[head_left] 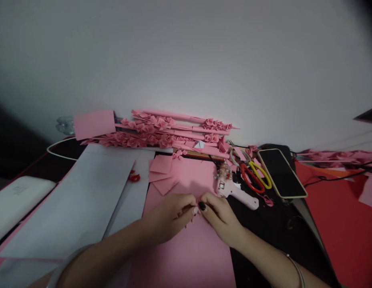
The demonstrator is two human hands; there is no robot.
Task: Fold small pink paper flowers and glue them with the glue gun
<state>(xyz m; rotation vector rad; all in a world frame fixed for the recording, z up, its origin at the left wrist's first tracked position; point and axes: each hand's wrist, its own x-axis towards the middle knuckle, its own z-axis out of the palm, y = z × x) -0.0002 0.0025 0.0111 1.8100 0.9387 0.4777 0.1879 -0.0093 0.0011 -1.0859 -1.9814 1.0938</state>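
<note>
My left hand [170, 218] and my right hand [218, 216] meet over a large pink paper sheet [188, 252]. Both pinch a small folded pink paper piece [196, 208] between their fingertips; most of it is hidden by the fingers. A stack of small pink paper squares [162, 173] lies just beyond the hands. A pink glue gun [234, 189] lies right of my right hand.
Pink paper stems with folded flowers [164, 132] are piled against the wall. Red and yellow scissors [255, 176] and a phone [281, 173] lie at the right, red paper [338, 216] beyond them. White sheets [83, 200] and a white device [14, 200] lie left.
</note>
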